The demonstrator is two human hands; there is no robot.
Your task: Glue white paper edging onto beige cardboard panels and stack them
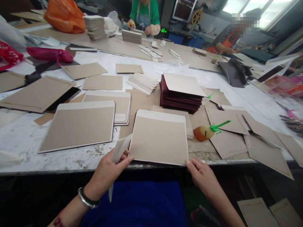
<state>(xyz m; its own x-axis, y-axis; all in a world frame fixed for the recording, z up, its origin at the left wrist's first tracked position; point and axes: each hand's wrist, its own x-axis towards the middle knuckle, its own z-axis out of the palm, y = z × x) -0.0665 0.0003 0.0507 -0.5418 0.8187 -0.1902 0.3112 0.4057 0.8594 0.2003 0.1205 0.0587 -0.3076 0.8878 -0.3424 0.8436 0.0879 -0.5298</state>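
Observation:
A beige panel with a white strip along its top and a dark edge (159,138) lies at the table's front edge. My left hand (113,165) pinches its lower left corner and also holds a thin bundle of white strips (121,148). At the lower right corner, my right hand (200,170) grips the panel between thumb and fingers. Just behind it are thin beige sheets (170,111), partly covered by the panel. A glue bottle with a green nozzle (204,133) lies on its side to the right.
Dark red pieces form a stack (181,94) behind the panel. Similar finished-looking panels (80,126) lie left. Loose beige boards (227,145) overlap on the right, and white strips (144,82) are fanned out beyond. Two other people (145,15) work across the table.

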